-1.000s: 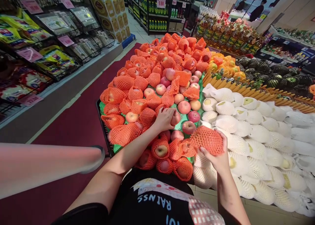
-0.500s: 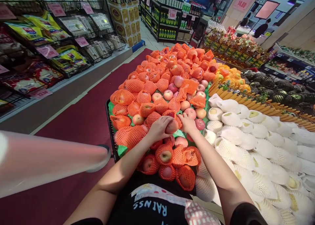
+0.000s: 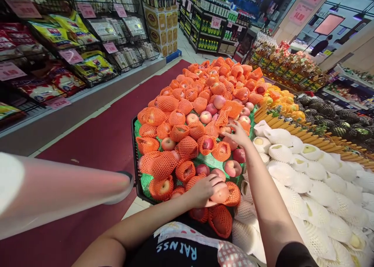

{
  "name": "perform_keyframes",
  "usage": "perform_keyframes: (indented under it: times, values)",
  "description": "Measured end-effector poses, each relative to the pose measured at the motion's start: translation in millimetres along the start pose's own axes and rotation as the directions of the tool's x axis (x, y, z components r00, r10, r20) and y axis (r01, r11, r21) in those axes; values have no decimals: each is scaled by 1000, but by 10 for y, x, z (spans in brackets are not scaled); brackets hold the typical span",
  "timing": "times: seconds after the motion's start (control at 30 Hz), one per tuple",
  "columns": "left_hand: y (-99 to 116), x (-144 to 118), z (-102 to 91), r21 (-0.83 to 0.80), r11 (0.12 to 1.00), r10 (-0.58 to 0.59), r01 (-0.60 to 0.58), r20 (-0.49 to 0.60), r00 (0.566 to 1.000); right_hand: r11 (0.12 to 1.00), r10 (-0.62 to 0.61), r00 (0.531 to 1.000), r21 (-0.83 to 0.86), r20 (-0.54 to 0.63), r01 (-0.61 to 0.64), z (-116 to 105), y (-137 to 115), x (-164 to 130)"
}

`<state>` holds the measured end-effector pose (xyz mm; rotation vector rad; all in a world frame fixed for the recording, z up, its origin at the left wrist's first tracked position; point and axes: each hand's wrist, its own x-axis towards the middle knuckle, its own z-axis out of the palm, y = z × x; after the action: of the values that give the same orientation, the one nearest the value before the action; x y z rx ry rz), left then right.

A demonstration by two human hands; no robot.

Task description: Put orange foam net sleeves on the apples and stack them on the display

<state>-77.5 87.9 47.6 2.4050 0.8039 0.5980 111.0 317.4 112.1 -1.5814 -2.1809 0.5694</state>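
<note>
A heap of apples (image 3: 204, 115) fills the bin in front of me, most in orange foam nets (image 3: 163, 164), some bare. My left hand (image 3: 203, 189) is closed around a bare pink apple (image 3: 219, 193) at the near edge of the heap. My right hand (image 3: 238, 134) reaches farther in, fingers spread, touching a bare apple (image 3: 232, 143) near the heap's right side; it holds nothing.
White-netted pears (image 3: 295, 169) lie to the right, behind a wooden divider (image 3: 309, 132). A roll of plastic bags (image 3: 58, 189) sticks in from the left. Wire shelves of packets (image 3: 67, 53) line the red-carpeted aisle (image 3: 96, 142). Oil bottles (image 3: 280, 60) and a distant person (image 3: 321, 47) are at the back.
My left hand has carried a bare apple from mid-heap back to the near edge. My right hand, which held an orange net a second ago, now reaches empty into the heap.
</note>
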Motion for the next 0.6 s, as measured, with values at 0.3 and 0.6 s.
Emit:
perform_keyframes:
  times: [0.3, 0.6]
  values:
    - [15, -27, 53, -15, 992, -123, 124, 35, 992, 928, 63, 858, 346, -510, 138, 113, -280, -139]
    - [-50, 29, 66, -300, 935, -206, 188, -29, 978, 795, 335, 490, 520, -805, 311, -400, -567, -1642]
